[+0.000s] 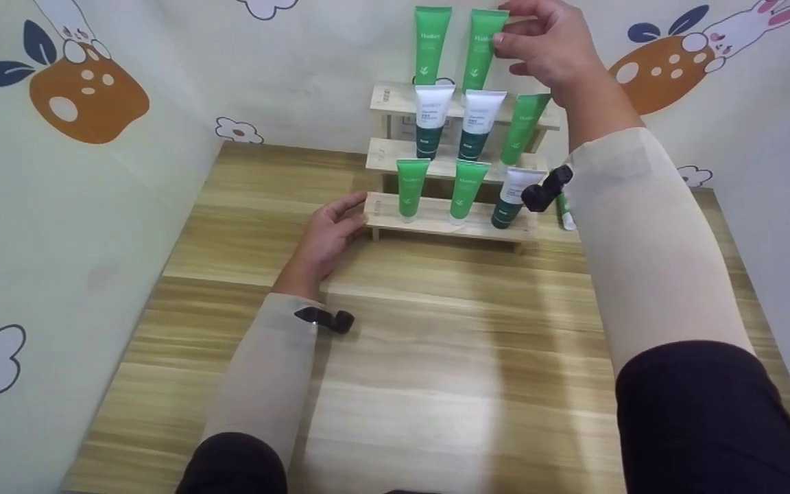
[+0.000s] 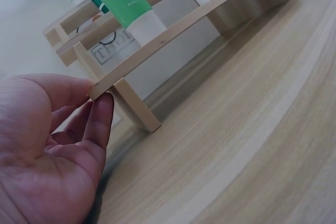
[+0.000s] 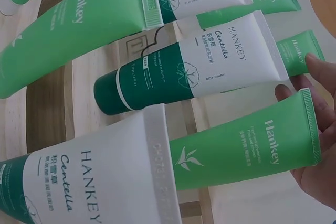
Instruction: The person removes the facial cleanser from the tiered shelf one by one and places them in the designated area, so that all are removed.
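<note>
A three-tier wooden rack [image 1: 450,226] holds upright squeeze tubes. My left hand [image 1: 330,237] is at the left end of its lowest shelf; in the left wrist view, thumb and fingers pinch the plank's end [image 2: 100,88]. My right hand [image 1: 549,44] pinches the upper right edge of a green tube [image 1: 481,55] on the top shelf. Left of that tube stands another green tube [image 1: 431,44]. The middle shelf has two white and dark-green tubes [image 1: 431,116] and a green tube [image 1: 522,127]. Below stand two green tubes [image 1: 411,185] and a white and dark-green tube [image 1: 515,195].
Partly hidden by the right forearm, another tube [image 1: 567,214] lies on the wooden tabletop [image 1: 409,363] at the rack's right. A patterned wall covering [image 1: 313,75] rises close behind the rack and along the left side.
</note>
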{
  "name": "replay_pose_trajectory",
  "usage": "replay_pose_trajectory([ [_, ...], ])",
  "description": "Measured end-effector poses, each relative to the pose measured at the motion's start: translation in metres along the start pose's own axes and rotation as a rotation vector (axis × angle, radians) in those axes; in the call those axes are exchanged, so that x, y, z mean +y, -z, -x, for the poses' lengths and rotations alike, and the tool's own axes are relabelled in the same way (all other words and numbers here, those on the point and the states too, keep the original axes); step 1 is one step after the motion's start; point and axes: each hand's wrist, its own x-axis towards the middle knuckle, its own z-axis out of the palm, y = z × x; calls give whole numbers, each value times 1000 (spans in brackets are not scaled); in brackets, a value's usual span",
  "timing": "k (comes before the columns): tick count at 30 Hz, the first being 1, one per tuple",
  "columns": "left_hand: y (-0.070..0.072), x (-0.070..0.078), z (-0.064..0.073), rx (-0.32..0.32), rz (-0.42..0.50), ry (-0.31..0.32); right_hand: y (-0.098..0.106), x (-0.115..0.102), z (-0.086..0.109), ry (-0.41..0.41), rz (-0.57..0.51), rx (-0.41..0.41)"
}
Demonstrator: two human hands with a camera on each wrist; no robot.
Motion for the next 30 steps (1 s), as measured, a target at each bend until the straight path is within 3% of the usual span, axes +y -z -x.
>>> replay_pose_trajectory([
  [11, -2, 0, -1, -11, 81, -8, 9, 6, 0, 27, 39, 29],
  [20, -3, 0, 0, -7, 85, 1, 32, 17, 12, 8, -90, 57],
  [30, -1, -1, -1, -9, 70, 2, 64, 37, 24, 20, -251, 145],
])
